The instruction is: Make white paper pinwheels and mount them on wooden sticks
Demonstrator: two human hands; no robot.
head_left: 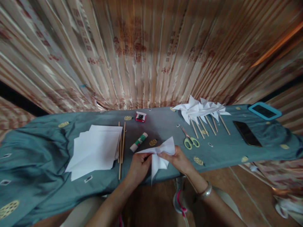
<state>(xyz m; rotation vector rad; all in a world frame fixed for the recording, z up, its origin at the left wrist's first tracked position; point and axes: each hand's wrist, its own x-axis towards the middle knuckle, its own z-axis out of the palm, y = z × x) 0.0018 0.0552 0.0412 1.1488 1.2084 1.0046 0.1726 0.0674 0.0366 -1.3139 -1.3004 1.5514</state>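
Observation:
Between my two hands is a white paper pinwheel (163,147), its corners bent in to the middle, held just over the table's front edge. My left hand (139,165) grips its left side, fingers closed and thumb on top. On the right, my right hand (176,159) pinches the paper near the centre, with the other fingers behind it. Just beyond lies a glue stick (138,142) with a green label. Green-handled scissors (190,140) rest to the right of the pinwheel.
A stack of white paper (97,151) lies on the left, with several wooden sticks (122,143) beside it. At the back are a small red box (140,117) and several finished pinwheels (201,108) on sticks. A dark phone (247,133) and a blue-framed device (265,111) lie far right.

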